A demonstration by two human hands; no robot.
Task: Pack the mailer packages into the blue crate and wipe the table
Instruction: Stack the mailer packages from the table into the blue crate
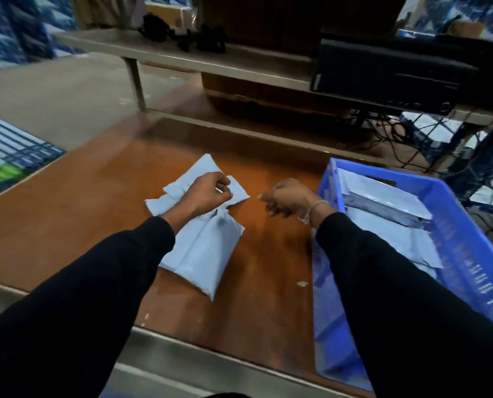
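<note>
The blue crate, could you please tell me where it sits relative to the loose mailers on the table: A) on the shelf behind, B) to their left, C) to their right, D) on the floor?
C: the blue crate stands on the table's right side, the loose mailers left of it.

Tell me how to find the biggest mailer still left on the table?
Start at the blue crate on the right of the brown table, then look left past the bare wood. A small pile of pale mailers lies there, under the left hand. The biggest mailer is the puffy one nearest the person; the other mailers are smaller and farther back.
</note>
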